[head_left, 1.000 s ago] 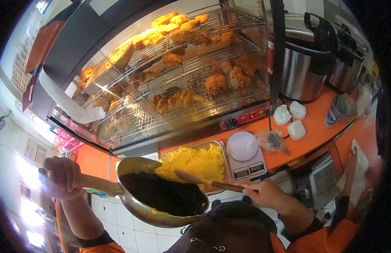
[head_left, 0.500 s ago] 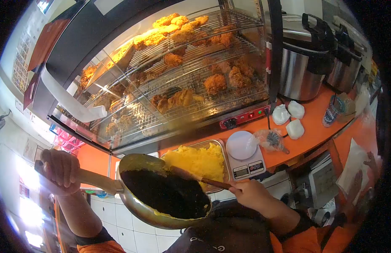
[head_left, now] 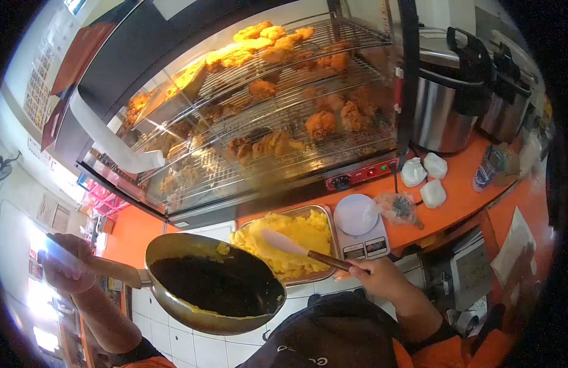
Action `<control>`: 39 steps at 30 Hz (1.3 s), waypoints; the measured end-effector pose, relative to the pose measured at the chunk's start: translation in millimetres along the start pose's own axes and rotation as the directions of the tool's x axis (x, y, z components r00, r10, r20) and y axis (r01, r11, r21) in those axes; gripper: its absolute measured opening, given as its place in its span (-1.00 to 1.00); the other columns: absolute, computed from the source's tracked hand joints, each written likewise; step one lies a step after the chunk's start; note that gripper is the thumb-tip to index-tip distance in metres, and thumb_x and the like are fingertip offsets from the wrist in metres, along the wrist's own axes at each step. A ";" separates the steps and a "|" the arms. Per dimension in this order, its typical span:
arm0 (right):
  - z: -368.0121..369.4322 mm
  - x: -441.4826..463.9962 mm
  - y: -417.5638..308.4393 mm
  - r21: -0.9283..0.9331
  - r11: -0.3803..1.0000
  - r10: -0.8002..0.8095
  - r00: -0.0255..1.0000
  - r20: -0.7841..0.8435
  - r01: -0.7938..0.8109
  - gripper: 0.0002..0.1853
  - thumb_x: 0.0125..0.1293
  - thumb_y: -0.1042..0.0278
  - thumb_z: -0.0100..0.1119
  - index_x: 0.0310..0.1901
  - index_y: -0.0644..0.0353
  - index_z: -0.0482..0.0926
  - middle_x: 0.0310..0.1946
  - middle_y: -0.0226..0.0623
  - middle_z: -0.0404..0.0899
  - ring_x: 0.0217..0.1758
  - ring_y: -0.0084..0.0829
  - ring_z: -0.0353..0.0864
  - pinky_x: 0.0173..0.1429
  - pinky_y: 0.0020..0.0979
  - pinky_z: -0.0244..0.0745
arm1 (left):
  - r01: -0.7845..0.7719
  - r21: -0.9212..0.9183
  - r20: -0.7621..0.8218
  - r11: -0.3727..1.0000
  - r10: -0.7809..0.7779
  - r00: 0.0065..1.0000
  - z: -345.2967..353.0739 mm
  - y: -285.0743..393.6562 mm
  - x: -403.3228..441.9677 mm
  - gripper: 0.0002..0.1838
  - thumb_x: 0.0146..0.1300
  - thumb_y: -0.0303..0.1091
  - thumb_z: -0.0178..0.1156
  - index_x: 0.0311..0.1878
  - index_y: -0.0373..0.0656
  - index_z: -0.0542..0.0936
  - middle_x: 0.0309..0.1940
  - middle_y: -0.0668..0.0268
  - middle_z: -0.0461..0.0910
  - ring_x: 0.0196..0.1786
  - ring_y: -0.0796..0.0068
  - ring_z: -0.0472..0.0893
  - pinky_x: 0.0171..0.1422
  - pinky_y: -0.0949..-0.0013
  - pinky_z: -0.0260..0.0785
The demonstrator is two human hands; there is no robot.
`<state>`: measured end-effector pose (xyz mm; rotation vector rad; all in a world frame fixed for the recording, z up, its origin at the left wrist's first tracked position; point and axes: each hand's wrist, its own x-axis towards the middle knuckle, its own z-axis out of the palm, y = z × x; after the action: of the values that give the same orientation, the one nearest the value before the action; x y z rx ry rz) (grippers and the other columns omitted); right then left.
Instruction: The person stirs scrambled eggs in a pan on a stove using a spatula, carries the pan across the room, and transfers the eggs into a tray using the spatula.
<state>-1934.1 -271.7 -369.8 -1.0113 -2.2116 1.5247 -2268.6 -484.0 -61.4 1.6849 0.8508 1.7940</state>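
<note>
My left hand (head_left: 68,264) is closed around the wooden handle of a frying pan (head_left: 213,288). The pan is tilted, its dark inside showing, with yellow residue along the rim. In my right hand (head_left: 376,277) is a spatula (head_left: 320,257) with a brown handle and a pale blade. Its blade is over a metal tray (head_left: 335,236) heaped with soft yellow food (head_left: 278,236), perhaps mash or egg; I cannot tell whether the blade touches it. The pan's right side overlaps the tray's near left corner in view.
A heated glass cabinet (head_left: 284,178) with fried chicken (head_left: 320,125) stands behind the tray. Right of the tray are a digital scale (head_left: 366,245), a plastic bag (head_left: 397,208) and white bundles (head_left: 432,194). Metal cookers (head_left: 446,113) and a cup (head_left: 487,168) stand farther right on the orange counter (head_left: 455,184).
The pan has moved left, away from the tray, with my left hand. The spatula has come out of the pan, and its blade is now over the yellow food.
</note>
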 end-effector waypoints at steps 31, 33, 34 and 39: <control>-12.1 6.3 -95.5 -0.657 0.704 -0.359 0.933 0.000 0.271 -0.65 -0.01 0.37 0.05 -0.10 0.08 0.53 -0.50 -0.19 0.44 -0.48 -0.23 0.52 -0.44 -0.24 0.42 | -0.057 -0.098 0.202 0.994 0.076 0.976 -2.5 8.3 17.1 -0.79 -0.03 -0.50 0.04 -0.74 -0.08 0.39 -0.87 0.43 0.34 -0.88 0.66 0.30 -0.82 0.60 0.20; -17.0 1.8 -100.8 -0.665 0.695 -0.446 0.890 -0.099 0.274 -0.66 -0.06 0.36 0.12 -0.15 0.04 0.56 -0.59 -0.32 0.38 -0.56 -0.32 0.46 -0.50 -0.30 0.36 | -0.038 -0.077 0.232 0.996 0.055 0.971 -3.2 13.5 12.6 -0.87 0.00 -0.44 0.02 -0.63 -0.09 0.43 -0.73 0.40 0.42 -0.76 0.65 0.40 -0.71 0.58 0.29; -17.9 -0.6 -102.1 -0.667 0.693 -0.484 0.862 -0.148 0.274 -0.67 -0.08 0.35 0.15 -0.17 0.03 0.58 -0.63 -0.39 0.35 -0.60 -0.37 0.44 -0.53 -0.33 0.33 | -0.018 -0.069 0.275 0.997 0.036 0.961 -3.4 15.5 12.2 -0.90 0.02 -0.41 0.01 -0.56 -0.09 0.45 -0.66 0.38 0.45 -0.69 0.65 0.44 -0.65 0.57 0.33; -26.3 1.5 -103.6 -0.676 0.681 -0.438 0.896 -0.068 0.281 -0.70 -0.06 0.32 0.15 -0.20 -0.03 0.60 -0.67 -0.36 0.34 -0.61 -0.33 0.43 -0.51 -0.31 0.34 | -0.077 -0.048 0.236 0.996 0.086 0.968 -10.4 29.6 -3.5 -0.84 0.07 -0.54 -0.02 -0.61 -0.20 0.40 -0.93 0.37 0.27 -0.96 0.58 0.20 -0.91 0.54 0.18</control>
<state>-1960.6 -272.9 -266.2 -0.7665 -2.6133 0.4142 -2277.5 -507.1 -41.8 1.8878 0.6476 1.6061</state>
